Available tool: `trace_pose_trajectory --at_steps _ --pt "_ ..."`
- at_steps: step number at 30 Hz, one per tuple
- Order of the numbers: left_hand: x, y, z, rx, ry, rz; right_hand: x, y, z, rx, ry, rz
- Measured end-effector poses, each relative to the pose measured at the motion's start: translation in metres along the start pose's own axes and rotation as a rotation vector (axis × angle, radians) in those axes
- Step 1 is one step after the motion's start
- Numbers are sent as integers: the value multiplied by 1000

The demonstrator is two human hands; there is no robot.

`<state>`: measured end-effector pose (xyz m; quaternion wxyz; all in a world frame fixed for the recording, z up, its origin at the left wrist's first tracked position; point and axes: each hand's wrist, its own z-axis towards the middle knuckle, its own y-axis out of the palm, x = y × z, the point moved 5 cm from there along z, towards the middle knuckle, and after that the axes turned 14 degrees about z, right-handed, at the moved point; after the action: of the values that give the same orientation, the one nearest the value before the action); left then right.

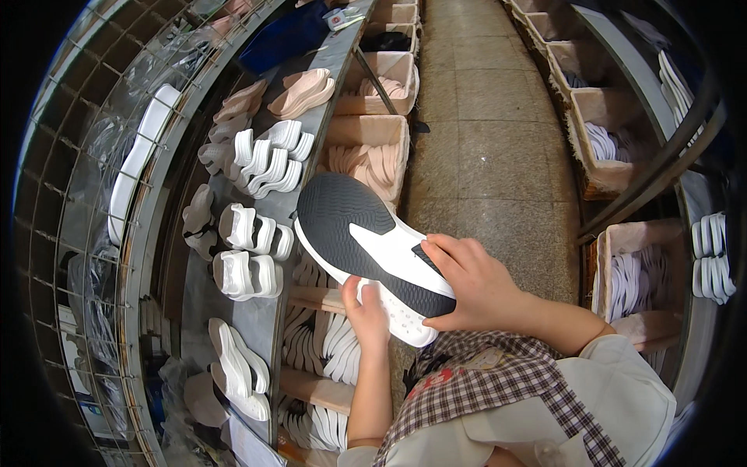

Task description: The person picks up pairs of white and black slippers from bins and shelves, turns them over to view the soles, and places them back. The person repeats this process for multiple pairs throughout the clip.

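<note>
A shoe sole [366, 249], white with a black rippled rubber outsole [334, 206], is held in front of me with its black face up. My right hand [475, 284] grips the narrow end, fingers along the far edge and thumb over the near side of the black rubber. My left hand [367, 311] holds the near edge, its thumb lying along the sole and its other fingers mostly hidden beneath. Close to my hands, a white part with small dimples shows past the black rubber's edge. I cannot tell whether the two layers are joined there.
To the left, a metal bench [272, 311] carries rows of white soles [268, 167] and pink soles [302, 92]. Lined baskets [401, 156] of soles stand under it, and more baskets [611, 117] line the right side. A tiled aisle [490, 140] runs between. Wire mesh [62, 233] borders the far left.
</note>
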<state>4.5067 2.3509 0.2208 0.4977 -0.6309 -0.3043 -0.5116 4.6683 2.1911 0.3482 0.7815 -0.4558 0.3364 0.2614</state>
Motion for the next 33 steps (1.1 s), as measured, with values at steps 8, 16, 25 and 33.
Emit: trace_pose_trajectory --at_steps 8,16,25,33 --pt "10 0 3 29 275 333 30 14 -6 -59 204 636" --pt "-2 -4 4 -48 175 254 60 61 -17 -88 723 2530" --pt "-8 -10 13 -119 142 93 90 78 -37 -417 957 1804" --pt "-17 -1 9 -186 49 -83 68 50 -24 -323 858 1501"
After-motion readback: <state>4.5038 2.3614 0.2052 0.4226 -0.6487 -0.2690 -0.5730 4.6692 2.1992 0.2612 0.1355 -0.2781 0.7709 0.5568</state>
